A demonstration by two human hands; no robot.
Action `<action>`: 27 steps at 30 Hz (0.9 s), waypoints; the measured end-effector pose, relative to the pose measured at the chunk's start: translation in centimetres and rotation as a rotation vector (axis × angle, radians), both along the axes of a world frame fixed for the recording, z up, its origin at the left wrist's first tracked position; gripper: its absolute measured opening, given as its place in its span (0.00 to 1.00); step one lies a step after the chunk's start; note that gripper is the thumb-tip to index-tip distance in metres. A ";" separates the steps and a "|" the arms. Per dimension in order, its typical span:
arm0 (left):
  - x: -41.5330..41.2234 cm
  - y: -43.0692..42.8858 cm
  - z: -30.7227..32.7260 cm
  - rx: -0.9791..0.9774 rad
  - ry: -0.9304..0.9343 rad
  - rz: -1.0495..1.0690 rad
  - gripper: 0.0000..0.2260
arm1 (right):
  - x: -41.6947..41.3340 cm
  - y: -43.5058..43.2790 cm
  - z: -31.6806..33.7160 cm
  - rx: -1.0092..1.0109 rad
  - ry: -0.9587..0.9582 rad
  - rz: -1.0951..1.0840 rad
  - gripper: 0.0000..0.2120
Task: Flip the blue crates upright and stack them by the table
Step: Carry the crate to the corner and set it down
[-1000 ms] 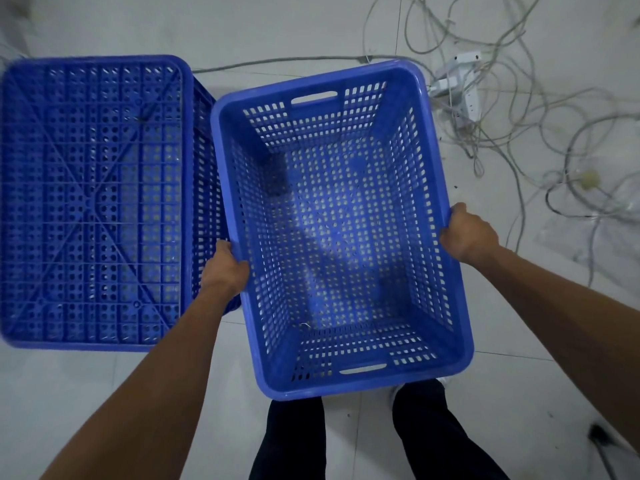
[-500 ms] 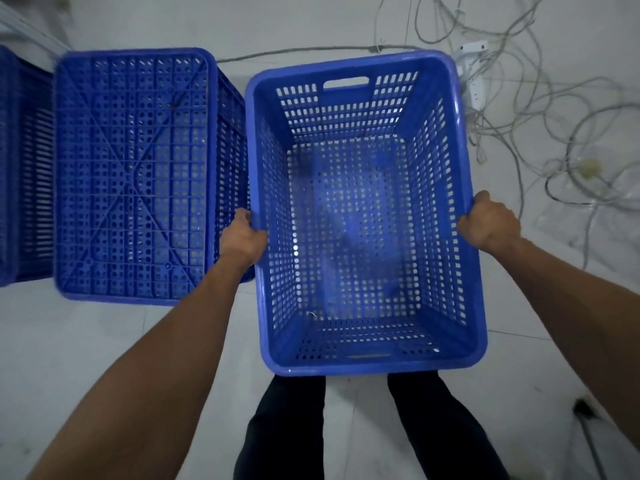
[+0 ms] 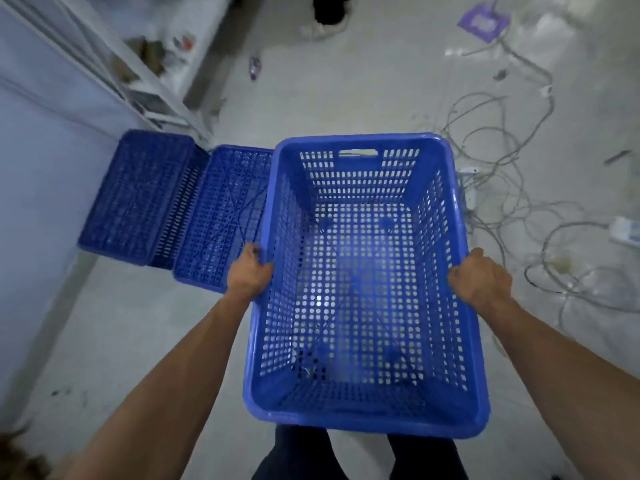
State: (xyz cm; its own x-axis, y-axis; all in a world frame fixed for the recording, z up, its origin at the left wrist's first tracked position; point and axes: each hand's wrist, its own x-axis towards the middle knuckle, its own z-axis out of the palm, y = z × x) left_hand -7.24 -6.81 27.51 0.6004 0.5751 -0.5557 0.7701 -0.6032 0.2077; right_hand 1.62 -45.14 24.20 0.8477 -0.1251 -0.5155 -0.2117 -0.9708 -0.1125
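Observation:
I hold an upright blue perforated crate [image 3: 363,415] in the air in front of me, its open top facing me. My left hand [image 3: 248,273] grips its left rim and my right hand [image 3: 479,277] grips its right rim. Two more blue crates lie upside down on the floor to the left: the nearer one [image 3: 221,216] sits partly behind the held crate, and the farther one [image 3: 136,192] lies beside the table [image 3: 41,140].
A white-topped table fills the left side, with a metal shelf frame [image 3: 145,81] behind it. Tangled cables [image 3: 512,209] and a power strip [image 3: 627,230] cover the floor at right. Another person's feet [image 3: 325,19] stand at the top.
The view has pulled back and tilted up, so the held crate looks higher off the floor. A second upside-down crate, the table and the shelf have come into view at left.

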 end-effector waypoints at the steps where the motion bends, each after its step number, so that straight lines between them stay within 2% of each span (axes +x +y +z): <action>1: -1.4 0.3 2.0 0.022 -0.010 0.032 0.18 | -0.6 0.6 1.8 0.010 -0.006 0.035 0.15; 9: -13.6 5.5 10.7 0.155 -0.156 0.179 0.13 | -4.2 8.0 10.8 0.104 -0.118 0.273 0.09; 13: -20.4 9.3 12.5 0.195 -0.181 0.245 0.11 | -8.0 13.4 12.1 0.132 -0.187 0.345 0.09; 20: -34.1 18.2 14.2 0.243 -0.234 0.415 0.12 | -15.4 27.6 13.5 0.146 -0.181 0.541 0.09; 23: -40.0 22.7 15.9 0.285 -0.248 0.476 0.11 | -18.0 34.7 15.7 0.138 -0.182 0.624 0.15; 27: -47.4 28.2 18.8 0.344 -0.293 0.621 0.11 | -21.8 44.4 19.1 0.185 -0.213 0.769 0.15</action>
State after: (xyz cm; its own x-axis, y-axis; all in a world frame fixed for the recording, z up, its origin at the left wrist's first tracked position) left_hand -54.63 21.42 46.34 0.2059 0.9666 -0.1527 0.9312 -0.1455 0.3341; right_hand -20.20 -0.76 43.28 0.7440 0.6025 -0.2890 0.5498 -0.7977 -0.2477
